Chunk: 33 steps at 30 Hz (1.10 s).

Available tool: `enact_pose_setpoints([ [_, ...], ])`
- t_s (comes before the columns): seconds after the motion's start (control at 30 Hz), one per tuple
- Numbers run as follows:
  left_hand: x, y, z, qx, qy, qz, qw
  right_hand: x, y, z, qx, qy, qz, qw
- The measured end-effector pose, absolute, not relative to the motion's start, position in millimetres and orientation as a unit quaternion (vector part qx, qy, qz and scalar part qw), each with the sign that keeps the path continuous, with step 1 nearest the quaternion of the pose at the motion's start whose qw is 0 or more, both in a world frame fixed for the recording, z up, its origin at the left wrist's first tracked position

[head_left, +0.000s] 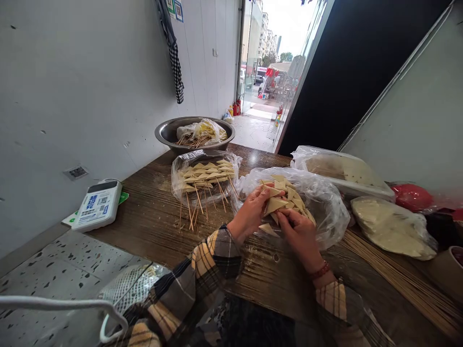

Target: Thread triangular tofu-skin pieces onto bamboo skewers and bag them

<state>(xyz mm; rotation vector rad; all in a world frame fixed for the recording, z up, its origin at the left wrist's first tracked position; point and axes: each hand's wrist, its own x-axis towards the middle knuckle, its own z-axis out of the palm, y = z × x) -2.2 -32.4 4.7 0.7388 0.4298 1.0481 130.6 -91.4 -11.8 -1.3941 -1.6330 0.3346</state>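
My left hand is closed on beige triangular pieces that look like folded tofu skin, its thumb and fingers gripping their left side. Close beside it, my right hand pinches at the lower edge of the same pieces; what lies between its fingertips is hidden. Behind both hands a pile of similar triangles lies in an open clear plastic bag. One loose triangle lies below the left fingers. To the left, skewered triangles rest in another clear bag, their thin sticks pointing toward me.
A metal basin with bagged skewers stands at the table's far end. Bare bamboo skewers lie at right, near a bag of pale sheets and a wrapped white tray. A white boxy device sits on the left edge.
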Motion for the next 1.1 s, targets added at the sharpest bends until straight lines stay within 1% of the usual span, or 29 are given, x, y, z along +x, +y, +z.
enact_pose_setpoints([
  [0.17, -9.7, -25.5, 7.9, 0.32, 0.229, 0.513, 0.763, 134.4, -93.5, -12.4, -0.561, -0.679, 0.053, 0.471],
  [0.33, -9.2, -26.5, 10.7, 0.302, 0.223, 0.505, 0.777, 131.1, -98.5, -13.5, -0.509, -0.758, -0.062, 0.402],
  [0.47, -8.0, -28.0, 12.4, 0.289, 0.223, 0.493, 0.79, 128.8, -100.8, -11.6, -0.502, -0.771, -0.074, 0.385],
  [0.6, -9.6, -26.4, 13.4, 0.296, 0.226, 0.493, 0.786, 128.4, -99.9, -8.6, -0.499, -0.754, -0.01, 0.426],
  [0.73, -11.0, -25.8, 13.6, 0.319, 0.215, 0.499, 0.777, 127.4, -97.9, -5.1, -0.531, -0.68, 0.148, 0.483],
  [0.83, -10.5, -28.2, 13.5, 0.345, 0.211, 0.491, 0.772, 126.9, -95.9, -5.9, -0.541, -0.631, 0.257, 0.494],
  [0.93, -9.6, -30.5, 13.2, 0.366, 0.199, 0.484, 0.77, 127.1, -93.5, -9.7, -0.536, -0.617, 0.297, 0.494],
  [1.1, -11.5, -27.7, 13.5, 0.356, 0.21, 0.502, 0.76, 128.4, -92.0, -11.5, -0.531, -0.618, 0.315, 0.487],
])
